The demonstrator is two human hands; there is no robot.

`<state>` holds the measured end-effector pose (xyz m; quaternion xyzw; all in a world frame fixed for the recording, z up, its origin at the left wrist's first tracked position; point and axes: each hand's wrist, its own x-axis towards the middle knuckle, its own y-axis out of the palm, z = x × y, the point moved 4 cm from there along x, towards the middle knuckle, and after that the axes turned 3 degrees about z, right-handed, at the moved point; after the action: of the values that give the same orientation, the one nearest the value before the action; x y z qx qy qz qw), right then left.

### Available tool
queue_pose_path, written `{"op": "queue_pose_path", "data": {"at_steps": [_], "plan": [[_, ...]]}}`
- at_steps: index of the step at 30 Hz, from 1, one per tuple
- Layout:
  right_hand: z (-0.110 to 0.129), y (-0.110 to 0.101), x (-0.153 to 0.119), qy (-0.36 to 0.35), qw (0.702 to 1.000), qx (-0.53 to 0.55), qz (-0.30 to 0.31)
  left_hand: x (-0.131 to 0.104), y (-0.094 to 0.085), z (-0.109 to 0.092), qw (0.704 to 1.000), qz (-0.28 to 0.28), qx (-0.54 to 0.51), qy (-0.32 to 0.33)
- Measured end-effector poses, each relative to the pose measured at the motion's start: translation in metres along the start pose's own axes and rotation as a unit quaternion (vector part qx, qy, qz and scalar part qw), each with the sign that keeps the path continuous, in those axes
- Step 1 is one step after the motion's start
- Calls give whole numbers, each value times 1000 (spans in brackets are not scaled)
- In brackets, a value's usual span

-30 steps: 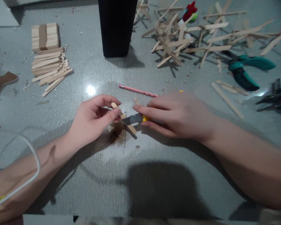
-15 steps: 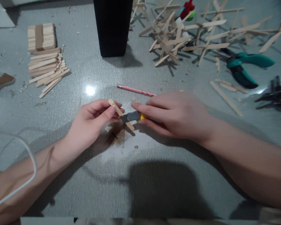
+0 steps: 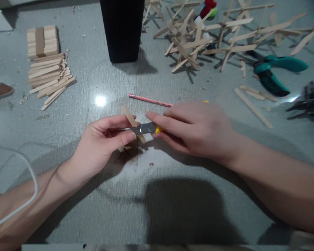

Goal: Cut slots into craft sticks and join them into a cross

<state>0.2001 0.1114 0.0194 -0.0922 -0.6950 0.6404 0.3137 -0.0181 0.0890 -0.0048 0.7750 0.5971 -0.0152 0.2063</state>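
My left hand [image 3: 104, 139] is closed on a wooden craft stick [image 3: 129, 116], which slants down to the right between thumb and fingers. Across that stick lies the dark blade of a utility knife [image 3: 147, 128]. The knife's yellow handle is mostly covered by my right hand [image 3: 196, 129], which grips it from the right. The left thumb presses close beside the blade. Just beyond the right fingers, a pink pencil [image 3: 149, 100] lies on the table, its tip end hidden behind the hand. Under the hands is a whitish, brown-stained patch.
At the left sit a banded bundle of craft sticks [image 3: 49, 40] and a loose pile [image 3: 51, 78]. A black container [image 3: 122, 31] stands at the back. Joined sticks [image 3: 185, 45], teal-handled pliers [image 3: 269, 75] and dark tools [image 3: 307, 103] occupy the right. A white cable [image 3: 32, 174] crosses my left forearm.
My left thumb has moved down along the craft stick, toward the blade. The knife still lies across the stick, its blade slightly shifted left. The whole view has shifted a little.
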Motion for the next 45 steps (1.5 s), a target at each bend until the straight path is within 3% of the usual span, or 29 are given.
{"op": "queue_pose_path", "data": {"at_steps": [6,14,29,33,45], "plan": [[2,0,-1,-7,1000,6,11,-4,0,-2,999,-14,43,27],[3,-1,1,-17,1000,15,-17,-7,2,-6,997,-26,68,36],[7,1,0,1,1000,29,-9,-13,0,-2,990,-113,79,43],[9,1,0,-10,999,33,-38,-14,0,-3,989,-116,77,56],[13,1,1,7,999,20,-38,-16,0,-2,987,-105,91,76]]}}
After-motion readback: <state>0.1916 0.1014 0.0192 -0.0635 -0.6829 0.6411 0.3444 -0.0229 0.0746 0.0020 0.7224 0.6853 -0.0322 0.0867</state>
